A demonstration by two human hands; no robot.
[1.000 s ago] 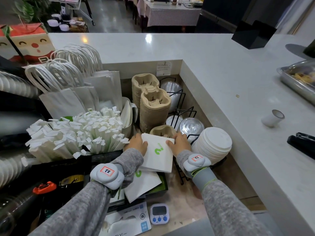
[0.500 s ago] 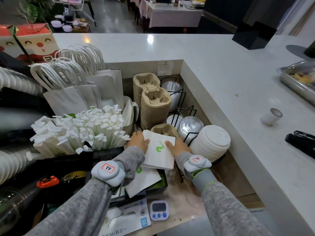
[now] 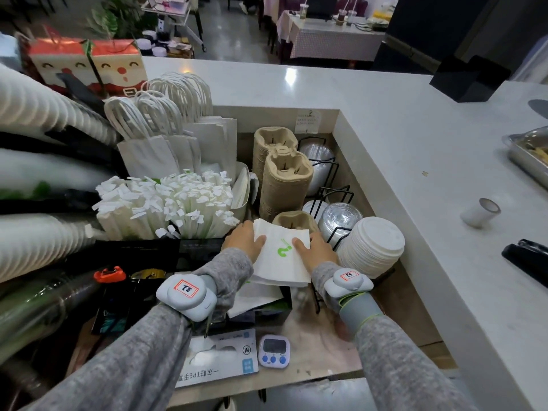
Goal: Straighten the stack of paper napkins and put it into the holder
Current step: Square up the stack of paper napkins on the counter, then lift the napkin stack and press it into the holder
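Both forearms extended forward and down into the recessed service well, grey sleeves to the wrists, a grey sensor band on each wrist.

Left hand (image 3: 244, 240): palm against the left edge of the napkin stack (image 3: 281, 256), thumb laid across the top sheet, remaining fingers wrapped under or behind the edge and out of sight. Grasping the stack from the left.

Right hand (image 3: 315, 247): mirrored on the right edge, thumb on top pointing toward the green logo, fingers curled around the far corner. Grasping the stack from the right.

Napkin stack: white, green mark on the top sheet, pinched between the two hands and raised above the black holder (image 3: 274, 310). Near edge tilted slightly down toward the wearer. Layers along the near edge roughly flush, though blur prevents confirming full alignment. Contact between stack and holder not determinable. More white napkins (image 3: 255, 298) lying in the holder beneath, one corner protruding.

Surroundings: wrapped straws (image 3: 166, 203) just left of the left hand; pulp cup carriers (image 3: 286, 179) directly beyond the stack; stacked white lids (image 3: 372, 244) just beside the right hand; digital timer (image 3: 273, 350) and glove box (image 3: 219, 358) on the shelf nearer the wearer; white counter (image 3: 415, 161) to the right.
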